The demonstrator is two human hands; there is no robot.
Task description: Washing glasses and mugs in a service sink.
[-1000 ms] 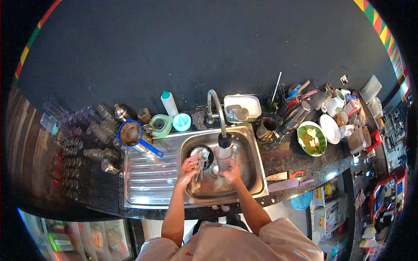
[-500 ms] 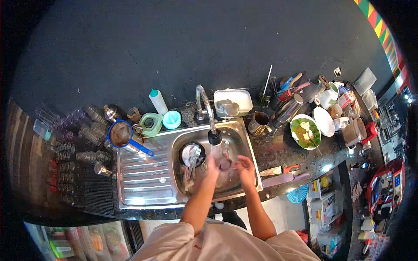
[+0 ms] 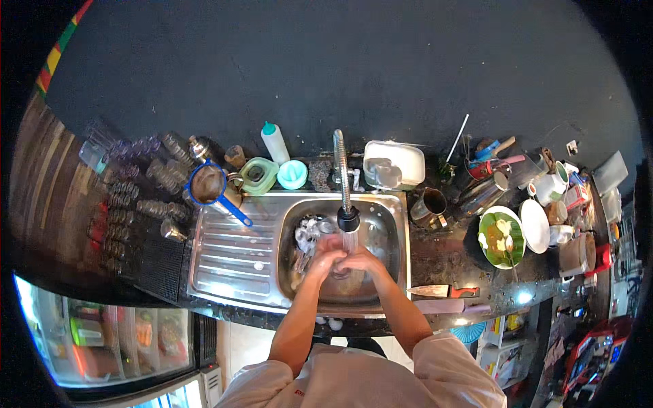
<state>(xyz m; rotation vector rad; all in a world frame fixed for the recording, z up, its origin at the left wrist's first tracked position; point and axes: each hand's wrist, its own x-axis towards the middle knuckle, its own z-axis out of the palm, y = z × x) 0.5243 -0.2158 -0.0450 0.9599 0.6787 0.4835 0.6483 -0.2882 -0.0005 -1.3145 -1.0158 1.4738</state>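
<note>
Under the spray of the faucet head point(image 3: 348, 220), both my hands are close together in the steel sink point(image 3: 391, 289). My left hand point(image 3: 328, 258) and my right hand point(image 3: 363, 260) curl round a small round see-through thing point(image 3: 340, 273), mostly covered by fingers and water, so its kind cannot be told. Water runs down over the fingers. Left of my hands in the basin lie wet forks and spoons point(image 3: 299, 258) and a soapy dish point(image 3: 309, 231), partly behind my left hand.
A ribbed drainboard point(image 3: 228, 255) adjoins the sink, with a blue-rimmed strainer point(image 3: 209, 185) at its back. To the right lie a knife point(image 3: 432, 291) and a purple-handled tool point(image 3: 449, 307), near a metal pitcher point(image 3: 428, 207) and a leaf-lined bowl point(image 3: 502, 238). Glasses point(image 3: 122, 211) stand far left.
My right hand, which was apart with its fingers spread, has come in against my left hand and the small round thing. The view has shifted, showing more of the left side.
</note>
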